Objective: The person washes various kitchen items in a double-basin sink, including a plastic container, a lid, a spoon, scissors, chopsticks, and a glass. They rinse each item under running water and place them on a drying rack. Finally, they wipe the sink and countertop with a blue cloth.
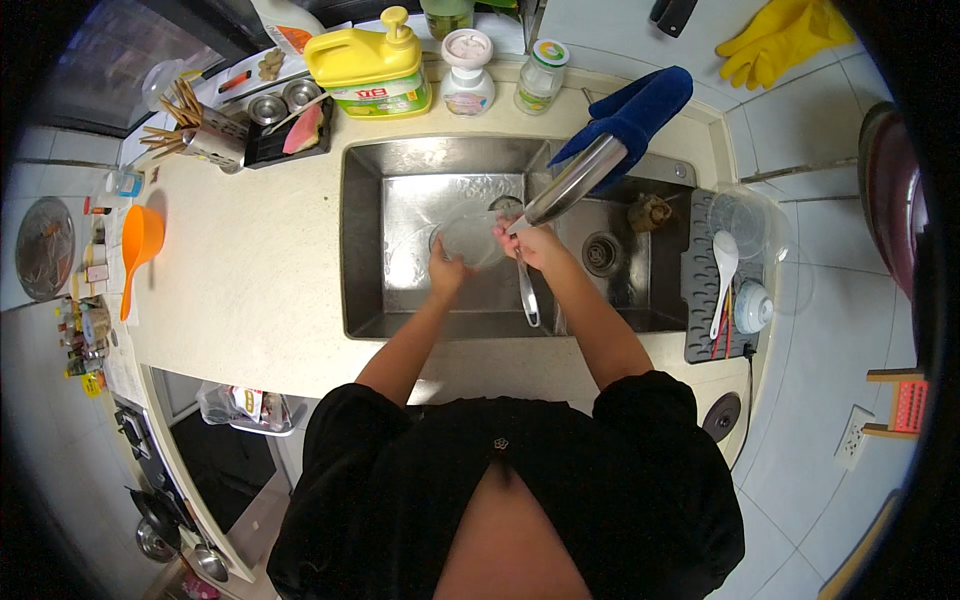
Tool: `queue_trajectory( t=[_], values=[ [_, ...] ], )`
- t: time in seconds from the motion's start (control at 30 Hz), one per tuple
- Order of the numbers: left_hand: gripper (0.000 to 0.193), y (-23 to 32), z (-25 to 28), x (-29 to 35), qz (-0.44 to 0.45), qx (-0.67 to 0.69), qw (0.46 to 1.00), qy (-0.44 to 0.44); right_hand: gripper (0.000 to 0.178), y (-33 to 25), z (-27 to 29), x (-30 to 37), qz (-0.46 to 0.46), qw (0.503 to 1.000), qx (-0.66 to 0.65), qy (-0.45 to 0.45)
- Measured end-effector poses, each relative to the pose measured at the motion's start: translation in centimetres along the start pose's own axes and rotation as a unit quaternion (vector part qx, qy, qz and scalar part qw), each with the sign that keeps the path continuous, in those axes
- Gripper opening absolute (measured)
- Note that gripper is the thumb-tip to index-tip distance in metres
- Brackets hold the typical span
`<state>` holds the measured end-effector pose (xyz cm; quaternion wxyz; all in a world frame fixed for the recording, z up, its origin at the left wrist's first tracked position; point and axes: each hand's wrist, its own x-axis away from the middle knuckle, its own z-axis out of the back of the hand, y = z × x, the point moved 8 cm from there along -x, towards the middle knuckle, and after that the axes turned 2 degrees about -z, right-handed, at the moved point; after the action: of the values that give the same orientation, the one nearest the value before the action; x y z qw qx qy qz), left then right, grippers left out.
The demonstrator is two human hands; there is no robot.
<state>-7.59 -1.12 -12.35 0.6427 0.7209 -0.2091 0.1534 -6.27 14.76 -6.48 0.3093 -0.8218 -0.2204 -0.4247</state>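
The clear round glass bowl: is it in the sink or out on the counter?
In: both hands hold the clear round glass bowl over the steel sink basin.

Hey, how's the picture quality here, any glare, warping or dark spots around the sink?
Head view: fisheye bends the counter edges and blackens the corners; glare on the faucet and wet sink; the clear bowl between left hand and right hand is faint.

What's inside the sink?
In the sink, left hand and right hand hold a clear bowl and ladle; the bottom beneath them is hidden.
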Motion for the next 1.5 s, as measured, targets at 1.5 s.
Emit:
queue_trajectory(
  t=[1.5],
  values=[
    [0.040, -1.3, -4.0, 0.6, 0.048, -0.011, 0.992, -0.119, 0.026, -13.8, 40.1, 28.0, 0.396, 0.495, 0.393, 0.666]
  ],
)
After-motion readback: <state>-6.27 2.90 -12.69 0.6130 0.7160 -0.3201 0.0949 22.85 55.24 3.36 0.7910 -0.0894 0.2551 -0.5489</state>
